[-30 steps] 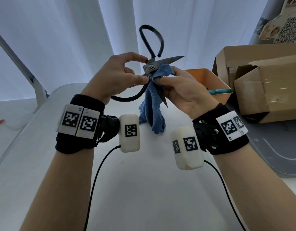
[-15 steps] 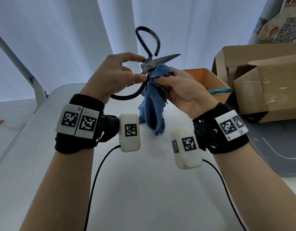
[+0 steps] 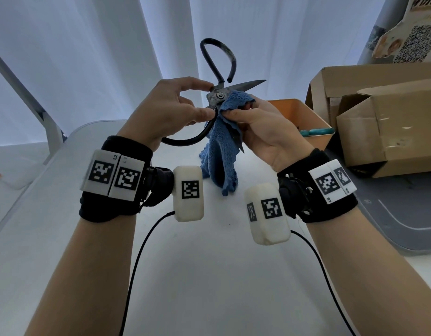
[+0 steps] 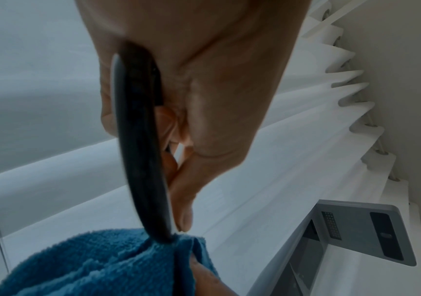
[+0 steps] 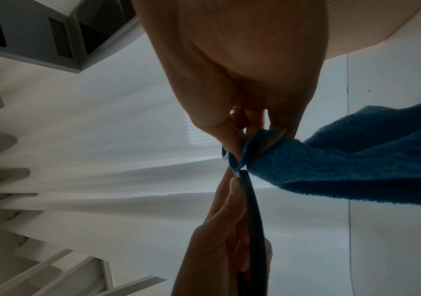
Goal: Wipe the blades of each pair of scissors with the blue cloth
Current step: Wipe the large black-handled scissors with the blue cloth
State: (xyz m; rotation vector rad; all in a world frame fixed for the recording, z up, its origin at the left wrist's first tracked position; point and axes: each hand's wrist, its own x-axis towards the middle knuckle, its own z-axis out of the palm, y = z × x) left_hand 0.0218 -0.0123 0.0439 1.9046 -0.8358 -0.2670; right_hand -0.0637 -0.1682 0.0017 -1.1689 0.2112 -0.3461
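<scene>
Black iron scissors (image 3: pixel 218 93) with big loop handles are held up over the white table, blades spread open. My left hand (image 3: pixel 170 110) pinches them at the pivot, thumb and forefinger on either side; the lower loop handle (image 4: pixel 141 152) runs across its palm. My right hand (image 3: pixel 258 124) pinches the blue cloth (image 3: pixel 221 151) around the lower blade just below the pivot, and the cloth (image 5: pixel 343 160) hangs down from there. The upper blade (image 3: pixel 248 84) points right, bare. The lower blade's tip (image 3: pixel 241 147) pokes out under the cloth.
An orange bin (image 3: pixel 299 117) with a teal-handled tool (image 3: pixel 316 132) across its rim sits behind my right hand. Cardboard boxes (image 3: pixel 384 122) stand at the right on a grey mat (image 3: pixel 403 221). White curtains hang behind. Two black cables (image 3: pixel 136 263) trail over the table (image 3: pixel 209 275).
The scissors and both hands have drifted slightly left and tilted. My right hand with the cloth has slid up the lower blade toward the pivot, covering more of it.
</scene>
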